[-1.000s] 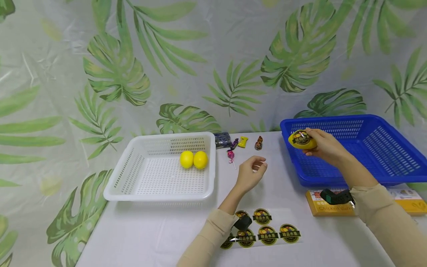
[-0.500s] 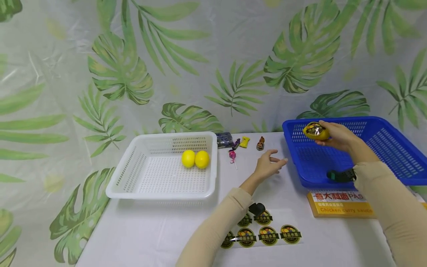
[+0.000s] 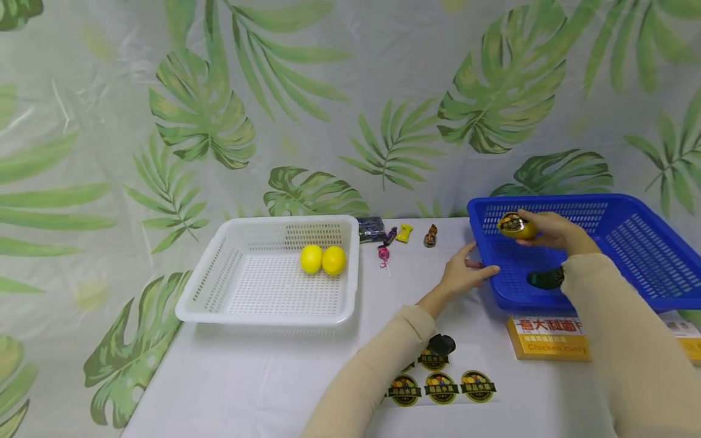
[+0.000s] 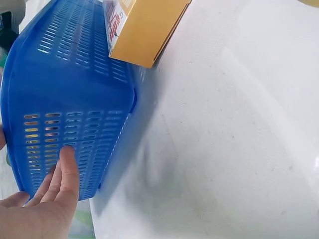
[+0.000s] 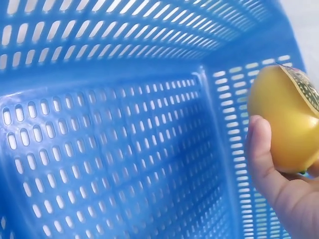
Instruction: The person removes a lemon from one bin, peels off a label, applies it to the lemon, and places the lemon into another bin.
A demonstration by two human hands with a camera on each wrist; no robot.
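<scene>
fingers of your right hand grasp a labelled yellow fruit over the blue basket, toward the right of the bench's far edge. your left hand, loose, has just reached that basket's wall, which seems to help steady it. two yellow fruits lie in the white basket, far left corner.

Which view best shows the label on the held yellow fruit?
Head: the label faces the camera, uncropped. Right wrist: the yellow fruit looks larger in the right hand, but its label is angled and cropped. Left wrist: label not discernible, only colored specks through slots in the blue basket.
</scene>
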